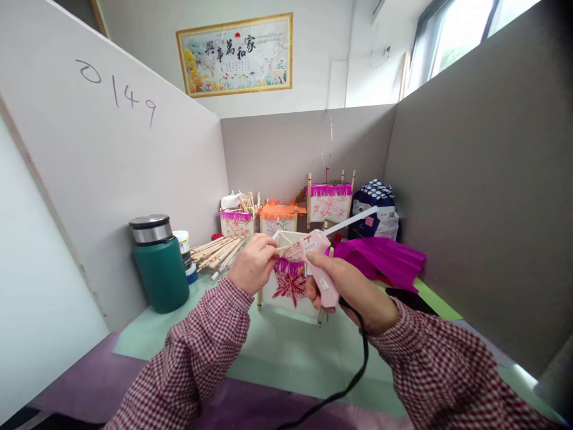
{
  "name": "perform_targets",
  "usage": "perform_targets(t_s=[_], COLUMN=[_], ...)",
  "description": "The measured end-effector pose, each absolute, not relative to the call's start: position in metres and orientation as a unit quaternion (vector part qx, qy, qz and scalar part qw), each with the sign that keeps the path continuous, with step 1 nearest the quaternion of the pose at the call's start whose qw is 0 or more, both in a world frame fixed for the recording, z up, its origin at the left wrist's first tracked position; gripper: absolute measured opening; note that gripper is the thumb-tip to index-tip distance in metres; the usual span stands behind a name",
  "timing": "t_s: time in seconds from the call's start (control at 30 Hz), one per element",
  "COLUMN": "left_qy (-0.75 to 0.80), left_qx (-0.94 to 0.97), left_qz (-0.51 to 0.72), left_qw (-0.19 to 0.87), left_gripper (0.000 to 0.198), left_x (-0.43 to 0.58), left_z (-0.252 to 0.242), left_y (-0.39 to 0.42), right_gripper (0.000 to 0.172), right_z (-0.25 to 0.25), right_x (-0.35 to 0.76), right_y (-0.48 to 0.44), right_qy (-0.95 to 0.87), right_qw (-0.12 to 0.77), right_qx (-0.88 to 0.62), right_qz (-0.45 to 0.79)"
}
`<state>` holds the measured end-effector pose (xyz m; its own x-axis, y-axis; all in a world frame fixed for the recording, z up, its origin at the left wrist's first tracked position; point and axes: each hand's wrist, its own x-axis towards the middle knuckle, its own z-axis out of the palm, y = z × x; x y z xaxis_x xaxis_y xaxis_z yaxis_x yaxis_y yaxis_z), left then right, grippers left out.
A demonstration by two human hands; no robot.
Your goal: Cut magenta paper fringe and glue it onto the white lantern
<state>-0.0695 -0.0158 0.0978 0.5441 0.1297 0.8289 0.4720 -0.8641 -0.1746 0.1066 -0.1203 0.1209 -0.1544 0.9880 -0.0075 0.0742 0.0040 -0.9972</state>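
Note:
My right hand (pixel 353 286) is wrapped round a pink hot glue gun (pixel 320 272), its nozzle pointing left. A white glue stick (pixel 351 221) sticks out of its back, and a black cord hangs below. In front of me stands a square paper lantern (pixel 273 295) with wooden corner sticks, magenta fringe and a dark red leaf-like pattern; its top is open. My left hand (pixel 255 263) is closed in a pinch at the lantern's upper left edge, with a thin wooden stick (pixel 282 247) at the fingertips. The nozzle is close to these fingertips; whether it touches is hidden.
Behind stand a fringed lantern (pixel 330 206) with a wire hook, an orange-topped one (pixel 277 212) and a container of sticks (pixel 237 226). Loose wooden sticks (pixel 219 252) and a green flask (pixel 161 275) are left. Magenta paper (pixel 389 257) lies right. Grey partitions (pixel 308 143) enclose the table.

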Motion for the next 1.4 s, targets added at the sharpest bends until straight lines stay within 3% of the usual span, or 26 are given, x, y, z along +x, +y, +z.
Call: perform_targets(t_s=[1.4], left_qy=[-0.175], left_qx=[-0.848], left_qz=[-0.463], left_qw=[0.189], left_gripper=[0.012], left_x=[-0.065], left_z=[0.0987], left_y=[-0.0189], right_gripper=[0.054], right_z=[0.1292], right_x=[0.1067], right_y=[-0.1202], right_qy=[-0.578], right_qw=[0.41], right_qx=[-0.507], right_qz=[0.491])
